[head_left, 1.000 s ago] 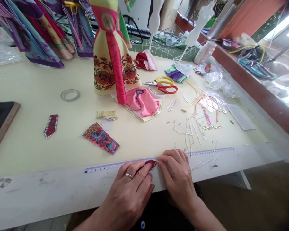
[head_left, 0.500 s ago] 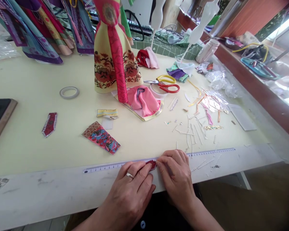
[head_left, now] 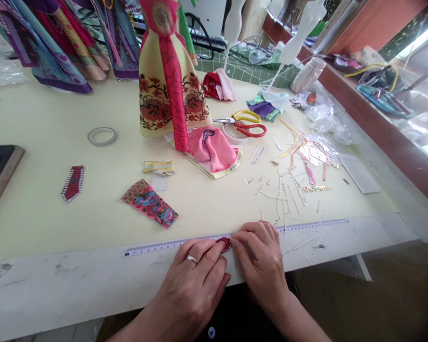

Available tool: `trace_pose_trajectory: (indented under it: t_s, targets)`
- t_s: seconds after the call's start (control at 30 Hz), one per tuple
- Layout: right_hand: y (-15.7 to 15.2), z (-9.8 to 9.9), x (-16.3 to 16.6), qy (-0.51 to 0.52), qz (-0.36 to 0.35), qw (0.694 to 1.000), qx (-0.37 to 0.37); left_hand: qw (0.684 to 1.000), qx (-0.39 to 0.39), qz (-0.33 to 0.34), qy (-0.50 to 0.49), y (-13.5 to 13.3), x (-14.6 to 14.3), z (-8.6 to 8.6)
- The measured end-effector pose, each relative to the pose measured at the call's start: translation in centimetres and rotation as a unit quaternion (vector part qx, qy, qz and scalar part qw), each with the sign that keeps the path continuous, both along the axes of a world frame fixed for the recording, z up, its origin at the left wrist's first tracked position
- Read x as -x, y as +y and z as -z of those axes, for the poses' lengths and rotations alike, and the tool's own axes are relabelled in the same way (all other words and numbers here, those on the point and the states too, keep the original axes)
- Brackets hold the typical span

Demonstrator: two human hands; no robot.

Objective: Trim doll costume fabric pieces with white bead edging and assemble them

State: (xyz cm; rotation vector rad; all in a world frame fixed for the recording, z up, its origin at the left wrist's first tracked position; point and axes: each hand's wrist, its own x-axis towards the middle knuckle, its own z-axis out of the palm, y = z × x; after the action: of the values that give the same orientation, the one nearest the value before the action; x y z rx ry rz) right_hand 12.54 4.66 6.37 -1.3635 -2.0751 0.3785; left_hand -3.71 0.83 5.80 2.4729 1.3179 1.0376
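Only the view itself has shifted slightly since a second ago; both hands stay in place at the blue-marked ruler (head_left: 150, 248). Between them, at the ruler's near edge about midway along it, is a dark red patch (head_left: 227, 244) edged with small white beads, largely covered by fingers. Curled over it, the left hand (head_left: 196, 278), wearing a silver ring (head_left: 191, 259), holds the patch down with its fingertips. On the patch's other end, the right hand (head_left: 262, 259) brings thumb and forefinger together; whether they grip the patch or something tiny cannot be told.

Pearl-bead strands (head_left: 288, 198) lie scattered on both sides of the ruler's high-numbered half. Beyond its zero end and farther left is a similar red bead-edged patch (head_left: 73, 184), with a roll of white tape (head_left: 114, 136) farther back. Nearer, just behind the ruler's low-numbered half, lies a floral fabric piece (head_left: 150, 203). Well beyond the ruler's middle are scissors with one yellow and one red handle (head_left: 250, 129), beside a miniature yellow-and-pink gown (head_left: 157, 102).
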Motion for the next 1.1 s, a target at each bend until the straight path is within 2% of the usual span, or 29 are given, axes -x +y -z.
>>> trace_pose_trajectory:
  t_s: [1.1]
  targets:
    - [0.01, 0.17, 0.01, 0.004, 0.005, 1.000, -0.018, 0.999, -0.004, 0.002, 0.034, 0.02, -0.01, -0.01]
